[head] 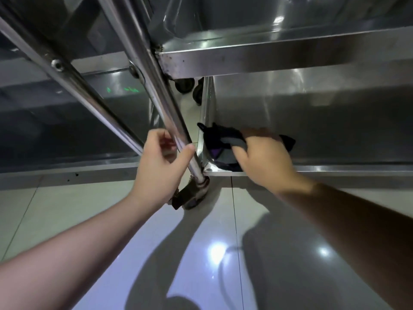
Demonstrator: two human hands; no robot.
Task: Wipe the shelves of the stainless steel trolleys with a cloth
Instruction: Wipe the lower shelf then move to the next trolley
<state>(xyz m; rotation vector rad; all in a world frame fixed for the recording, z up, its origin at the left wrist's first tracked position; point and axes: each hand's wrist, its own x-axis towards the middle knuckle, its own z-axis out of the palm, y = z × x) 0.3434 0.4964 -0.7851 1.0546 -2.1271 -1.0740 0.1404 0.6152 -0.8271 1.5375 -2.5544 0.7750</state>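
At the near left corner of the bottom shelf (pixel 312 121): cloth wipe in hand.
Right hand (pixel 264 156) bunches the dark cloth (pixel 220 139) in curled fingers and presses it onto the shelf, tight against the corner by the upright post (pixel 156 86). Left hand (pixel 159 164) curls round that post just above the caster (pixel 190 196), thumb and fingers wrapped, steadying the trolley. A second trolley (pixel 67 121) stands just beside on the left. Judgement: the corner seam may stay unwiped, since the wadded cloth bridges it. A hard push could roll the trolley on the glossy floor (pixel 201 253) if the left grip slackens; caster lock state cannot be told. Knuckles sit close under the upper shelf edge (pixel 268 57).
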